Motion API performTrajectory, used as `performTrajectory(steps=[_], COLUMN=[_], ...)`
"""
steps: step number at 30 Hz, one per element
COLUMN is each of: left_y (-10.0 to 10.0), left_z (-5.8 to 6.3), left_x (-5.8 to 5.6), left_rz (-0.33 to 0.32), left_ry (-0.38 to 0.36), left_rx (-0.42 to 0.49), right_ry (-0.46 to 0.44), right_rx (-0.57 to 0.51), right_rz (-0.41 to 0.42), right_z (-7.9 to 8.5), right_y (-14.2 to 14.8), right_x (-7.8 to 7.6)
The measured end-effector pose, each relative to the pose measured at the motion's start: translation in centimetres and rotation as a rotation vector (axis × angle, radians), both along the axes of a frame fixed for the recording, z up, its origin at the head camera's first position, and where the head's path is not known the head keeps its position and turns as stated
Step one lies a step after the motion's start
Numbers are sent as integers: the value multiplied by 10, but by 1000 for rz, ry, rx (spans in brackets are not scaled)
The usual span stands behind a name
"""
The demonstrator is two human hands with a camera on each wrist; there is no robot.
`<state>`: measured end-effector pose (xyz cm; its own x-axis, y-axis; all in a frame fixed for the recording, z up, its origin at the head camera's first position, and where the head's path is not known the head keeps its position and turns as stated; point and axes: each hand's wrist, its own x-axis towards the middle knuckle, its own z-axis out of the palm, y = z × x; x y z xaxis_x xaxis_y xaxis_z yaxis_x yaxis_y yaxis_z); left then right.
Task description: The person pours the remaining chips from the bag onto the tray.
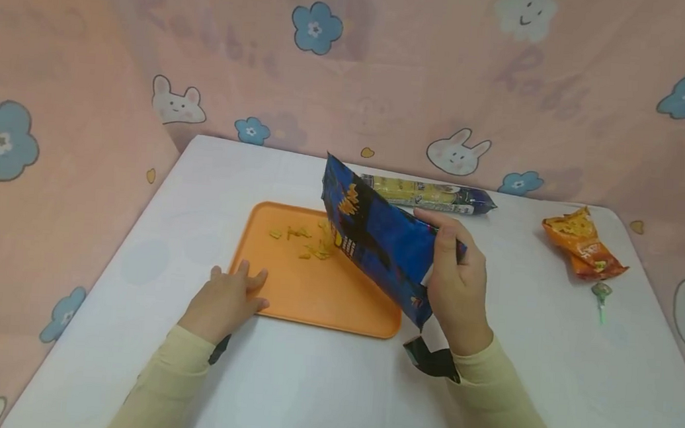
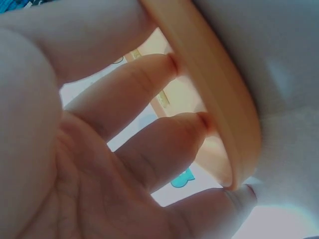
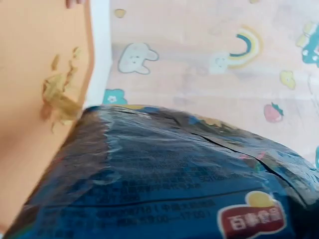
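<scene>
Bag (image 1: 377,233), blue: pinched by my right fingers (image 1: 446,248), tilted over orange tray (image 1: 301,294). Tray: on counter (image 1: 307,384), my left fingers (image 2: 159,149) spread against its near left corner. Chips (image 1: 319,249): inside. Pouring, I judge; best kept low, shaken gently.

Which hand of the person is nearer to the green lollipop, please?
Right. The right hand, holding the blue bag, is left of the lollipop; the left hand is farther left, touching the orange tray.

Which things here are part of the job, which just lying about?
Seemingly in use:
blue bag, in the right hand
orange tray, left hand at its edge
yellow snack pieces on the tray

Lying about:
long packet
orange snack bag
lollipop
</scene>
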<state>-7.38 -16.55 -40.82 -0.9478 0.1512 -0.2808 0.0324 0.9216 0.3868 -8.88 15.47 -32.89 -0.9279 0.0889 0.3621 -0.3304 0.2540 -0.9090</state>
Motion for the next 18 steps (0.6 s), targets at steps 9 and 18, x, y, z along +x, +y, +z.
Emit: performTrajectory(steps=[9, 18], left_y=[1, 2], left_z=[1, 2], left_x=[-1, -2], left_rz=[22, 31], left_ry=[-42, -62], left_rx=[7, 2], right_ry=[-42, 23], right_rx=[-2, -57], right_rz=[-14, -114], right_z=[-5, 28], right_y=[3, 12], right_x=[-4, 12])
